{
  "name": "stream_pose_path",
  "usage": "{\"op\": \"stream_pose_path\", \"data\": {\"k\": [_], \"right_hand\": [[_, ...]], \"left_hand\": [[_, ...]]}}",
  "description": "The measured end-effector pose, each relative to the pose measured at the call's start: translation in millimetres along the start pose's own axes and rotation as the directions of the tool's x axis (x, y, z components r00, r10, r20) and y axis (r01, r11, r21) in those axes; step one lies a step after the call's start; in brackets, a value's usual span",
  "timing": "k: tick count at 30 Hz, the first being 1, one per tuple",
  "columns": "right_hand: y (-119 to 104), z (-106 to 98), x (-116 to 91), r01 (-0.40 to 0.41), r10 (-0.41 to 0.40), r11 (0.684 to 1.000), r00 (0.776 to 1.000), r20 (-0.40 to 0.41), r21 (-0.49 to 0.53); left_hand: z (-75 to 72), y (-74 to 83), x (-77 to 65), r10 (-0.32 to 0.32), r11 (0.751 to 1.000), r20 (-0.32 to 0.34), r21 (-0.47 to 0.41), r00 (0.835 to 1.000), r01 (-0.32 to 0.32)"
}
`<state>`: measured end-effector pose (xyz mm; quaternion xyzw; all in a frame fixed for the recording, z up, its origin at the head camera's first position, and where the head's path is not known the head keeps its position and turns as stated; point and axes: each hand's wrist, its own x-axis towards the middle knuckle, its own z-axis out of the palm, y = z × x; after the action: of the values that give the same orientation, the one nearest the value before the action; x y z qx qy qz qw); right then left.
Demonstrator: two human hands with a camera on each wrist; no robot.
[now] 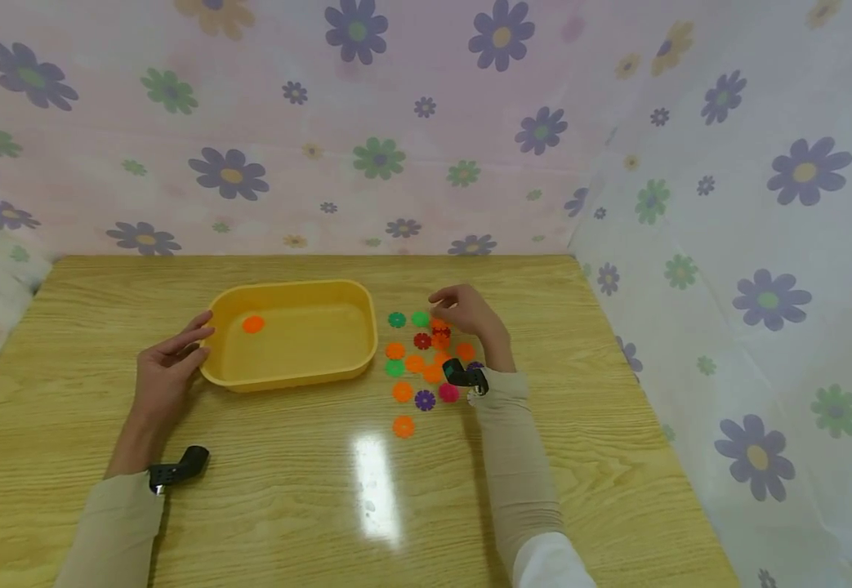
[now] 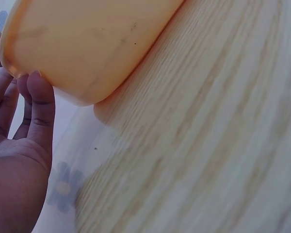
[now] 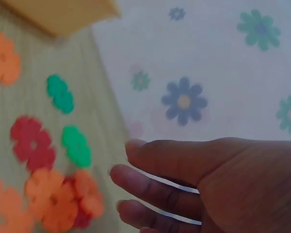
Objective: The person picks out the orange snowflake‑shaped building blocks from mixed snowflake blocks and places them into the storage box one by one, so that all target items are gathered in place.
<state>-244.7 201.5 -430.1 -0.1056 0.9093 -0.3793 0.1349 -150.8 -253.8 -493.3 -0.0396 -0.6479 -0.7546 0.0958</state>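
My left hand (image 1: 164,371) is at the left end of a yellow plastic tub (image 1: 289,381), gripping its rim with fingertips and thumb. In the left wrist view, fingertips (image 2: 40,85) press against the tub's outer wall. One orange disc (image 1: 252,325) lies inside the tub. Over the far side of a scatter of flower-shaped plastic discs, my right hand (image 1: 466,310) hovers with thumb and fingers apart, holding nothing. Closest to it are orange discs (image 3: 51,199), overlapping a dark red one, and a light green disc (image 3: 76,145). A red disc (image 3: 33,143) lies beside them.
More discs spread right of the tub, including a purple disc (image 1: 425,400), a pink disc (image 1: 449,393) and a dark green disc (image 1: 396,319). They lie on a wood-grain table (image 1: 286,490). Flower-printed cloth (image 1: 426,204) hangs behind the table and along its sides.
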Motion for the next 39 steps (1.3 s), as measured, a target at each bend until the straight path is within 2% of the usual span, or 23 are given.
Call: {"op": "stream_pose_path", "data": {"k": [7,19,27,32,39], "right_hand": [[27,6,-3,-0.096,0.096,0.994,0.995,0.005,0.046],[33,11,-1,-0.102,0.105,0.992,0.994,-0.035,0.07],[43,10,2,-0.112,0.116,0.99,0.992,-0.041,0.091],[47,10,1,-0.094,0.098,0.991,0.994,-0.041,0.095],[55,10,-1,-0.023,0.025,0.995,1.0,-0.015,0.096]], "left_hand": [[0.7,0.9,-2.7,-0.006,0.999,-0.013,-0.031,1.0,0.005],[2.6,-1.1,-2.8,-0.018,1.0,-0.025,-0.019,1.0,0.017],[4.1,-3.8,-2.3,0.003,0.998,-0.019,-0.062,1.0,-0.004],[4.8,-4.9,-1.8,0.024,0.996,-0.014,-0.082,1.0,-0.025],[5.1,-6.3,-1.2,0.035,0.993,-0.023,-0.108,0.999,-0.037]]}}
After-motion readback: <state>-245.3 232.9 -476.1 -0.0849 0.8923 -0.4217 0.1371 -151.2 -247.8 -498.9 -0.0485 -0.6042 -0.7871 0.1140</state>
